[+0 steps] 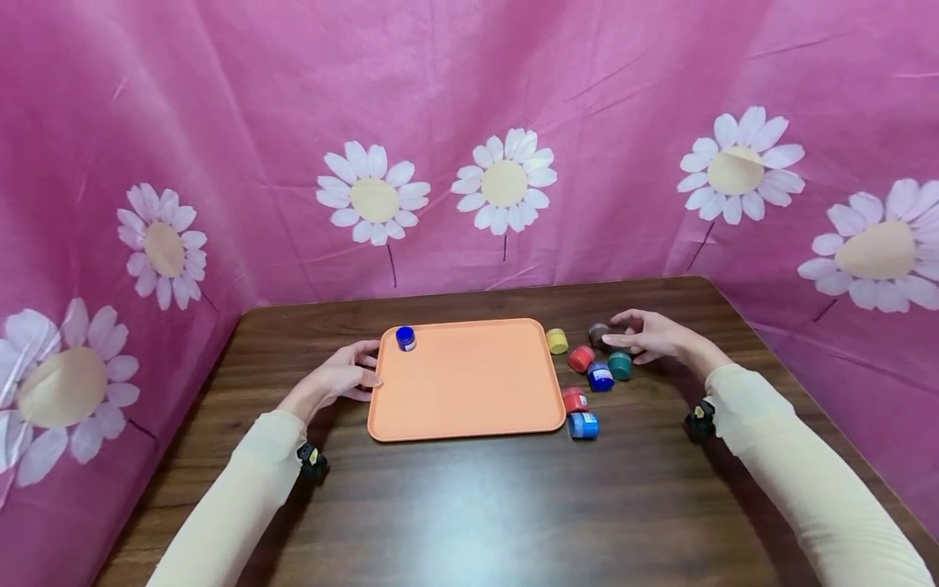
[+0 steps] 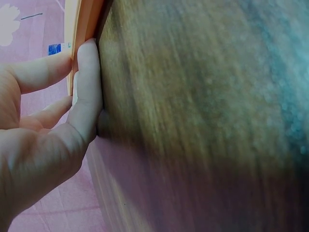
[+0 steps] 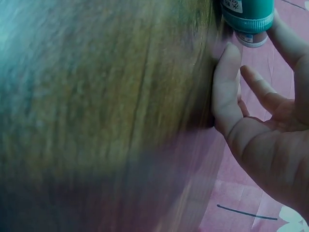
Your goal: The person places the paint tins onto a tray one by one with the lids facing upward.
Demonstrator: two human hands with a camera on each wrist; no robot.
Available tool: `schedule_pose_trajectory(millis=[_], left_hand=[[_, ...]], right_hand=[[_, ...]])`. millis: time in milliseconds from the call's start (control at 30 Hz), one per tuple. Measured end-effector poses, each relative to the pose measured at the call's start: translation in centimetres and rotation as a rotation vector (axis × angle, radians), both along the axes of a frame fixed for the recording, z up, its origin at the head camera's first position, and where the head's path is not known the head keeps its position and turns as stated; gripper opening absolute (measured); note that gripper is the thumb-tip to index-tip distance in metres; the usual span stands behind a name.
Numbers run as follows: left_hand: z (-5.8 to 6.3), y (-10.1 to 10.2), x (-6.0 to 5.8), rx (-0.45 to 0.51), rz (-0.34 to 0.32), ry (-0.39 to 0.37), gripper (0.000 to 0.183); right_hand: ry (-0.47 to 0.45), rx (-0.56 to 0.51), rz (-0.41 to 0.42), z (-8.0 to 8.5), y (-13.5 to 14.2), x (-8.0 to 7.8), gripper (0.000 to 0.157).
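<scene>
The left hand (image 1: pixel 339 375), fingers extended, touched the left edge of the tray (image 1: pixel 466 379). Right of the tray, the right hand (image 1: pixel 649 335) had thumb and fingers parted about the brown jar (image 1: pixel 596 333), apparently to pick it up; that called for closing them. Small and dark, it lay sideways.

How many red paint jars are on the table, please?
2: one red jar lies between the yellow jar and a dark blue jar; the other red jar is by the orange tray, beside the light blue jar.
</scene>
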State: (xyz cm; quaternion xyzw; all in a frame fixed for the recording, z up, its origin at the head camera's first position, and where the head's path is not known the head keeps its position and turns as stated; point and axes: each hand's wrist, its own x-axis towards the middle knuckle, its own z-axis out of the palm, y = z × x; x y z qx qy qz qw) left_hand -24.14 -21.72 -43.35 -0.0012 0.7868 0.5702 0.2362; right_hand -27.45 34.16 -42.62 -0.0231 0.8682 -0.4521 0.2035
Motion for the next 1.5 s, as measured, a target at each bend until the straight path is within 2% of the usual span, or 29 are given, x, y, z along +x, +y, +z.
schedule_pose_trajectory(millis=[167,367,467,1500], left_hand=[[-0.3,0.1,-0.1,0.014,-0.011,-0.006,0.084],[0.1,-0.5,0.0,0.003,0.005,0.000,0.083],[0.0,-0.4,0.0,0.012,-0.003,0.000,0.083],[0.0,-0.3,-0.1,0.014,-0.009,-0.018,0.084]], right_hand=[[-0.025,0.019,0.002,0.1,-0.2,-0.2,0.079],[-0.021,0.081,0.040,0.0,-1.9,-0.9,0.085],[-0.027,0.102,0.031,-0.1,-2.1,-0.9,0.084],[-0.051,0.116,0.003,-0.1,-2.2,-0.8,0.088]])
